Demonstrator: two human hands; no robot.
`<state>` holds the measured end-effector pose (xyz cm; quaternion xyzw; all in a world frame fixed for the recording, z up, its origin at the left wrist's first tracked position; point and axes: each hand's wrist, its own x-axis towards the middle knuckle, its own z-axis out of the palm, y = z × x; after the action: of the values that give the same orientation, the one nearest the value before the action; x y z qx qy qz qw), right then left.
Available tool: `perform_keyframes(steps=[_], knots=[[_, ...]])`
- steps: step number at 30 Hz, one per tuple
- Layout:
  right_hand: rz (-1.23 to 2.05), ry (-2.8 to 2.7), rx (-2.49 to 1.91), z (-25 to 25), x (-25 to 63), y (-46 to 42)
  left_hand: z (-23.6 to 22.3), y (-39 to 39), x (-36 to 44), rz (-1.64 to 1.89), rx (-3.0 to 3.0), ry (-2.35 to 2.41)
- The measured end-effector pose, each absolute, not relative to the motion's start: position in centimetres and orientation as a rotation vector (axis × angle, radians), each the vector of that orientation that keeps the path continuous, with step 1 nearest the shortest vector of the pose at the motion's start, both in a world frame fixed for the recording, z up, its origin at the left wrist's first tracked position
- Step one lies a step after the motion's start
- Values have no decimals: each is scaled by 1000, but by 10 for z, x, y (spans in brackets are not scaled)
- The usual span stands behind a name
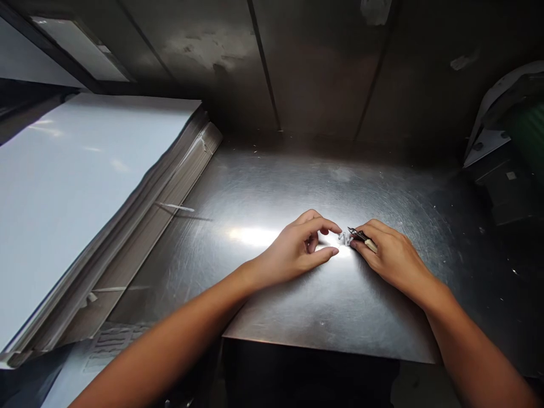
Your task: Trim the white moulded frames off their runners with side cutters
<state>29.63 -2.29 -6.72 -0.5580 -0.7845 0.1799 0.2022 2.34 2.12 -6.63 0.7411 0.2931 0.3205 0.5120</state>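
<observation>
My left hand (295,249) rests on a brushed steel table (335,311) with its fingers curved and apart. Its index fingertip is right next to a small white jagged piece (345,238), which lies on the steel between my hands. My right hand (389,255) holds a small pointed tool (361,237) with a dark metal tip and a cream handle, possibly tweezers or a hobby knife. Its tip points at the white piece. Glare and my fingers make the contact hard to judge.
A thick stack of white sheets (93,204) lies along the table's left side, with a thin pale strip (176,207) beside it. A dark metal wall (318,73) rises behind the table. Dark equipment with a green part (525,136) stands at the right.
</observation>
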Motion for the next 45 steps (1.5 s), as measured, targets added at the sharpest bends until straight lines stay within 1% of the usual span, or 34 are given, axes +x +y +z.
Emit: perform_keyframes(steps=[6,16,45], knots=[[489,-2205,-1556,-66,295,-23,-73,17,27,856,1965,655],[478,-2235,-1528,-68,291,-25,-80,17,35,1043,2040,591],[450,-2266,-1549,-64,288,-26,-76,21,31,1048,2051,770]])
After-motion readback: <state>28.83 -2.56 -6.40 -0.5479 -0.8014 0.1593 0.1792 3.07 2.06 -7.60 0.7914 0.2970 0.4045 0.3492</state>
